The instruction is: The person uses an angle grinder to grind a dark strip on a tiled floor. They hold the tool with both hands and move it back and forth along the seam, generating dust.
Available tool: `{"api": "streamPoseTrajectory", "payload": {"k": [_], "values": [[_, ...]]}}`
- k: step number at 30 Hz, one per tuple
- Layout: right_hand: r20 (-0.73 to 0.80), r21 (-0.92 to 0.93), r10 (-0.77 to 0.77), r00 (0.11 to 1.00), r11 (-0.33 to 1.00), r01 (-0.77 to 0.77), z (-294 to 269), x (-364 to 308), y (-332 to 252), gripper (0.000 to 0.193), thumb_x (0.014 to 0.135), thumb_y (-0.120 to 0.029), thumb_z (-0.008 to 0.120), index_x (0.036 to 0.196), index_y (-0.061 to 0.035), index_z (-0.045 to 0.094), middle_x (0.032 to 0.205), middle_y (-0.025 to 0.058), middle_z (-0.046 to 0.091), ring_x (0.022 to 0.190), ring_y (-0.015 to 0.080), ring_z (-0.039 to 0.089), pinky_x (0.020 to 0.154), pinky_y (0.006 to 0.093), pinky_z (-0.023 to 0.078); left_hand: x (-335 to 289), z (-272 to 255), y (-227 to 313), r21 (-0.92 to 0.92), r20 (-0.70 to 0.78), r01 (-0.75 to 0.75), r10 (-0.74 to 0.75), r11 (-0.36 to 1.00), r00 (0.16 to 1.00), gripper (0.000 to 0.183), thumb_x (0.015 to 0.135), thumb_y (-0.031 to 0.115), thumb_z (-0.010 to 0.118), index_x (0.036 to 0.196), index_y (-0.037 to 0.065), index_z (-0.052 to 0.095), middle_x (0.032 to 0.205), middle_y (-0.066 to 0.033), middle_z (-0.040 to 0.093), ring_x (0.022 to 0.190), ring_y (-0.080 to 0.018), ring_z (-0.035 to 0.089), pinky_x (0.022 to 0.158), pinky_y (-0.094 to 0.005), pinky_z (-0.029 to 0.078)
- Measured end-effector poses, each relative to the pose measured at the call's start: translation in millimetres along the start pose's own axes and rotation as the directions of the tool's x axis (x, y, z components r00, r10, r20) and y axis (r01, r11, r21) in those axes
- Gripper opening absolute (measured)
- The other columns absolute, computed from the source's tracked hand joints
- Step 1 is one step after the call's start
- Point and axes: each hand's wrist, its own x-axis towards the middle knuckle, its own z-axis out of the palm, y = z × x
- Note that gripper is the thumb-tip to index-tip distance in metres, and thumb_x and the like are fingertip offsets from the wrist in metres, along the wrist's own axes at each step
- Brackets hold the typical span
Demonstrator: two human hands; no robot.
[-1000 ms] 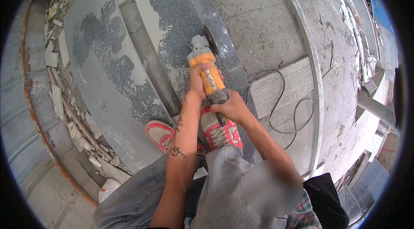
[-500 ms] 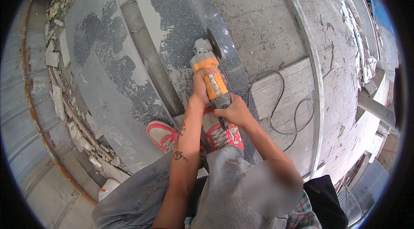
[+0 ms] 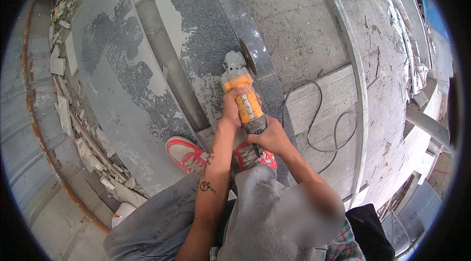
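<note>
An orange and grey angle grinder (image 3: 250,107) is held in both hands, its head pointing away from me. My left hand (image 3: 232,109) wraps round the orange body. Closer to me, my right hand (image 3: 271,137) is closed round the dark rear handle. The thin cutting disc (image 3: 248,57) stands on edge at the right of the head, over a long dark stone slab (image 3: 198,8). Whether the disc touches the slab or spins, I cannot tell. A lengthwise line runs along the slab near its right side. Pale dust coats part of its surface.
A second dusty slab (image 3: 115,59) lies to the left, beyond a gap. My red and white shoes (image 3: 185,155) are close below the grinder. A black cable (image 3: 321,109) loops over boards at the right, beside a long metal rail (image 3: 354,59). Rubble (image 3: 64,109) lines the left.
The grinder and both my hands have shifted slightly toward me and to the right, the disc moving down along the slab. My grip is the same.
</note>
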Motion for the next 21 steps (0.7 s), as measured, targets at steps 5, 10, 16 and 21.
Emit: {"api": "streamPoseTrajectory", "payload": {"k": [5,10,16,21], "values": [[-0.019,0.022,-0.027,0.999,0.999,0.028,4,26,-1,0.050,0.056,-0.027,0.076,0.092,0.0046,0.063,0.078,0.0197,0.067,0.074,0.0288,0.067,0.071,0.0377,0.051,18,1,21,0.008,0.007,-0.006,0.005,1.000,1.000,0.038,0.074,0.029,0.060,0.098,0.000,0.053,0.077,-0.0142,0.060,0.067,-0.0266,0.064,0.062,-0.0391,0.056],[0.053,0.081,0.032,0.998,0.996,-0.037,0,39,-9,0.050,0.057,-0.029,0.076,0.092,0.0047,0.064,0.082,0.0193,0.068,0.076,0.0289,0.067,0.073,0.0376,0.051,28,0,33,0.053,-0.002,-0.007,0.007,0.999,1.000,0.042,0.072,0.033,0.062,0.097,0.000,0.054,0.080,-0.0137,0.060,0.070,-0.0279,0.064,0.067,-0.0421,0.056],[-0.003,0.012,-0.009,1.000,1.000,0.009,-1,9,-5,0.051,0.058,-0.027,0.077,0.095,0.0044,0.063,0.084,0.0191,0.068,0.078,0.0290,0.067,0.076,0.0368,0.051,8,1,12,-0.005,-0.005,0.025,-0.025,1.000,1.000,0.041,0.074,0.028,0.059,0.102,-0.001,0.052,0.078,-0.0150,0.060,0.068,-0.0272,0.064,0.063,-0.0407,0.056],[0.011,0.018,-0.003,1.000,1.000,0.002,2,0,5,0.051,0.057,-0.027,0.077,0.094,0.0047,0.063,0.084,0.0197,0.068,0.078,0.0290,0.067,0.075,0.0369,0.051,0,-1,1,-0.011,-0.021,0.045,-0.045,0.999,0.999,0.042,0.074,0.028,0.060,0.104,-0.001,0.052,0.079,-0.0150,0.061,0.068,-0.0269,0.064,0.063,-0.0409,0.056]]}}
